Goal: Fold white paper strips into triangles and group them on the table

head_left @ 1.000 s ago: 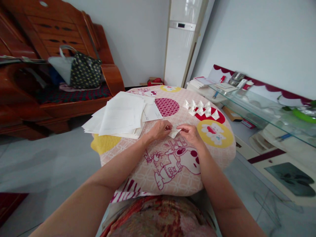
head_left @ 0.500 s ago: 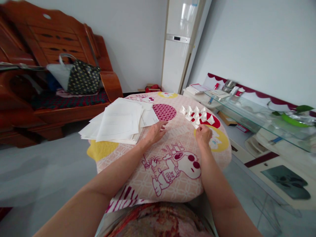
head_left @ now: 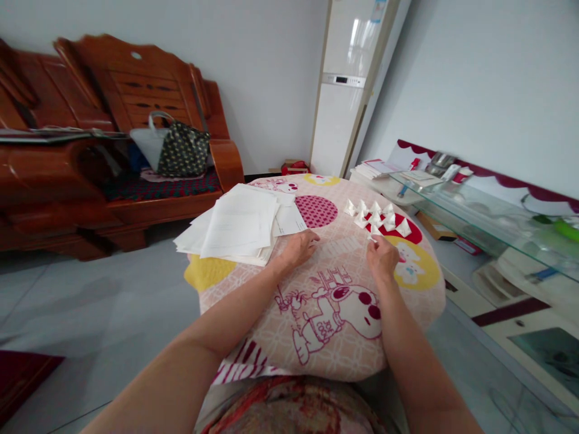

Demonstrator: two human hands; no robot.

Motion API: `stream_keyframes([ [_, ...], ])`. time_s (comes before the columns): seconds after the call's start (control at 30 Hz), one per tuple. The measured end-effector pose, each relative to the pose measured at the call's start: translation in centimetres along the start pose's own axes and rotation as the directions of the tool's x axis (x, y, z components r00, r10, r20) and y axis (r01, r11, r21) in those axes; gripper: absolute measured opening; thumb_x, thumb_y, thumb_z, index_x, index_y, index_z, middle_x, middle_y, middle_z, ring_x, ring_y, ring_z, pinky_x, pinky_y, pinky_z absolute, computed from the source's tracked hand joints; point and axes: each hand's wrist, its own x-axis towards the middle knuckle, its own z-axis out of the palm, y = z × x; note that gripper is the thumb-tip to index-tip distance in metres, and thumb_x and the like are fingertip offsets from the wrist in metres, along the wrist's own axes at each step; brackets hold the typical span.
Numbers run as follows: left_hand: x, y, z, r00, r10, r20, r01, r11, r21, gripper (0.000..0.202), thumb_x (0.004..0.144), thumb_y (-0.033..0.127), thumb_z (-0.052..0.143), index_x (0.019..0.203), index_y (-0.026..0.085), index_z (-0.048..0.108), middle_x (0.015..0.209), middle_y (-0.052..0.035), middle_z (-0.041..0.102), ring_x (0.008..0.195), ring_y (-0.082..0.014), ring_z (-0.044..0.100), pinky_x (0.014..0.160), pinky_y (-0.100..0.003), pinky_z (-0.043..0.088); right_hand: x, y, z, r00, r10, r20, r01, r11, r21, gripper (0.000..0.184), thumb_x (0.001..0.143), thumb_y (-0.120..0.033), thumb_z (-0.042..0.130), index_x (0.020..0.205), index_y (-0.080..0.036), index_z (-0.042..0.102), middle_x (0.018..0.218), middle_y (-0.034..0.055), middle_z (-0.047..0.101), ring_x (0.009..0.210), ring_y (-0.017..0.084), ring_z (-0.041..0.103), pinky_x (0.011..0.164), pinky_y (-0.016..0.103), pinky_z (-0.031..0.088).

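My right hand [head_left: 383,258] rests on the cartoon-print tablecloth [head_left: 325,301], its fingers pinched on a small folded white paper piece [head_left: 373,231] at the near edge of a cluster of several folded paper pieces [head_left: 377,216]. My left hand [head_left: 302,246] lies flat and open on the cloth, holding nothing, just right of a loose stack of white paper sheets [head_left: 237,226].
A wooden bench [head_left: 90,150] with a patterned bag [head_left: 174,147] stands at the left. A tall white air conditioner [head_left: 346,90] stands behind the table. To the right is a glass shelf [head_left: 474,205] with books and small items. Grey floor surrounds the table.
One second ago both hands were folding a paper piece at the table's middle. My right hand has carried it to the cluster; my left hand has let go and lies flat.
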Motion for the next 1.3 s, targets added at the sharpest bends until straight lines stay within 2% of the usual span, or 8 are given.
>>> stream_keyframes([
  [0.3, 0.3, -1.7, -2.3, 0.985, -0.15, -0.09, 0.173, 0.919, 0.354, 0.037, 0.09, 0.001, 0.045, 0.113, 0.01, 0.073, 0.123, -0.0186, 0.068, 0.123, -0.0293, 0.06, 0.107, -0.04, 0.047, -1.6, -1.7, 1.6, 0.968, -0.209, 0.137, 0.192, 0.973, 0.125, 0.026, 0.085, -0.023, 0.054, 0.083, -0.018, 0.079, 0.078, 0.0103, 0.075, 0.072, 0.022, 0.063, 0.066, 0.03, 0.041],
  [0.57, 1.1, -3.2, -3.2, 0.953, -0.282, -0.113, 0.304, 0.878, 0.369, 0.039, 0.096, 0.005, 0.037, 0.11, 0.008, 0.074, 0.111, -0.0211, 0.07, 0.112, -0.0302, 0.066, 0.09, -0.036, 0.05, -1.7, -2.0, 1.5, 0.957, -0.251, 0.146, 0.209, 0.945, 0.251, 0.022, 0.083, -0.02, 0.055, 0.077, -0.019, 0.077, 0.078, 0.0102, 0.076, 0.074, 0.022, 0.067, 0.072, 0.031, 0.048],
  [0.7, 0.7, -1.8, -3.2, 0.972, -0.211, -0.105, 0.23, 0.946, 0.23, 0.026, 0.098, 0.02, 0.051, 0.103, 0.015, 0.076, 0.11, -0.0154, 0.074, 0.1, -0.0272, 0.07, 0.082, -0.034, 0.051, -1.9, -2.7, 1.8, 0.937, -0.305, 0.168, 0.198, 0.863, 0.464, 0.027, 0.077, -0.018, 0.062, 0.098, -0.018, 0.078, 0.092, 0.0096, 0.078, 0.079, 0.022, 0.071, 0.077, 0.033, 0.056],
  [0.8, 0.3, -0.2, -2.8, 0.997, -0.072, -0.018, 0.072, 0.997, 0.029, 0.016, 0.091, 0.024, 0.063, 0.087, 0.018, 0.077, 0.089, -0.0072, 0.076, 0.085, -0.0207, 0.069, 0.077, -0.029, 0.049, -1.9, -3.0, 2.0, 0.924, -0.323, 0.204, 0.164, 0.817, 0.552, 0.044, 0.073, -0.017, 0.068, 0.115, -0.018, 0.075, 0.104, 0.01, 0.078, 0.081, 0.021, 0.071, 0.078, 0.035, 0.059],
  [0.93, 0.0, 0.9, -2.4, 1.0, 0.008, 0.027, -0.001, 0.97, -0.244, 0.02, 0.086, 0.027, 0.069, 0.07, 0.016, 0.072, 0.065, -0.0004, 0.066, 0.065, -0.0138, 0.06, 0.065, -0.025, 0.043, -1.8, -3.0, 1.7, 0.9, -0.388, 0.197, 0.211, 0.785, 0.582, 0.039, 0.068, -0.014, 0.07, 0.106, -0.018, 0.078, 0.115, 0.0121, 0.077, 0.096, 0.024, 0.071, 0.085, 0.037, 0.058],
  [1.03, -0.1, 0.8, -2.6, 0.993, 0.076, 0.095, -0.032, 0.916, -0.4, 0.016, 0.082, 0.029, 0.07, 0.072, 0.016, 0.072, 0.064, 0.0019, 0.065, 0.063, -0.0116, 0.057, 0.062, -0.023, 0.042, -1.7, -2.9, 1.2, 0.897, -0.375, 0.233, 0.171, 0.781, 0.6, 0.018, 0.07, -0.014, 0.068, 0.083, -0.018, 0.08, 0.102, 0.0101, 0.08, 0.095, 0.025, 0.072, 0.087, 0.036, 0.056],
  [1.17, -0.2, 0.0, -3.2, 0.956, 0.235, 0.174, -0.118, 0.856, -0.503, 0.026, 0.074, 0.028, 0.073, 0.097, 0.017, 0.077, 0.085, -0.0002, 0.075, 0.076, -0.0135, 0.063, 0.071, -0.023, 0.048, -1.5, -2.2, 0.7, 0.893, -0.256, 0.371, -0.026, 0.793, 0.609, 0.016, 0.072, -0.023, 0.069, 0.079, -0.017, 0.081, 0.068, 0.0025, 0.074, 0.065, 0.019, 0.065, 0.063, 0.029, 0.05],
  [1.3, 0.0, -1.0, -3.0, 0.964, 0.16, 0.213, -0.042, 0.88, -0.474, 0.014, 0.074, 0.026, 0.07, 0.079, 0.013, 0.074, 0.07, 0.0001, 0.069, 0.066, -0.0133, 0.059, 0.061, -0.023, 0.045, -1.1, -1.1, 0.0, 0.851, -0.155, 0.502, -0.213, 0.772, 0.599, 0.015, 0.067, -0.03, 0.072, 0.064, -0.015, 0.074, 0.05, -0.0008, 0.062, 0.047, 0.013, 0.051, 0.049, 0.024, 0.039],
])
